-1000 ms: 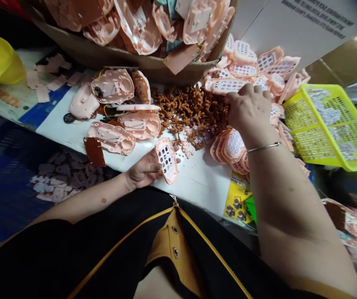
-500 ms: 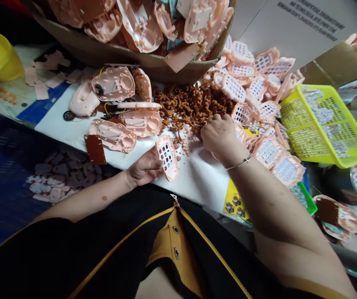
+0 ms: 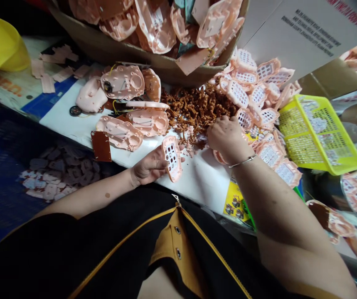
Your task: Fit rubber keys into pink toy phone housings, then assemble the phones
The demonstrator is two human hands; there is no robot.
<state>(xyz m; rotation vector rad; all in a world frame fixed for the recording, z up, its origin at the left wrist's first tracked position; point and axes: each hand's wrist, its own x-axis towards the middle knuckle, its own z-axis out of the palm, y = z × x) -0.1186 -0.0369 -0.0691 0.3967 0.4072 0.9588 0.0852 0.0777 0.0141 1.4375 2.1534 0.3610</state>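
Note:
My left hand (image 3: 149,167) grips a pink plastic panel (image 3: 173,169) with rows of holes, thumb over its near side and fingers behind. The panel is held tilted above the white table surface (image 3: 197,176). My right hand (image 3: 227,135) is curled down at the right edge of a heap of small brown plastic parts (image 3: 197,106); its fingertips, and anything in them, are hidden. Beside that hand lie tiny pale pink pieces (image 3: 192,143). Just under its wrist the edge of another pink piece (image 3: 219,158) shows.
A cardboard box (image 3: 156,64) full of pink shells stands behind the heap. Pink shell halves (image 3: 120,132) with wires lie to the left. More holed panels (image 3: 238,93) pile up at right, near a yellow basket (image 3: 318,137). A yellow helmet-like object (image 3: 2,45) sits far left.
The camera view has shifted slightly. My left hand still holds the panel in much the same pose, and my right hand stays curled at the edge of the brown heap.

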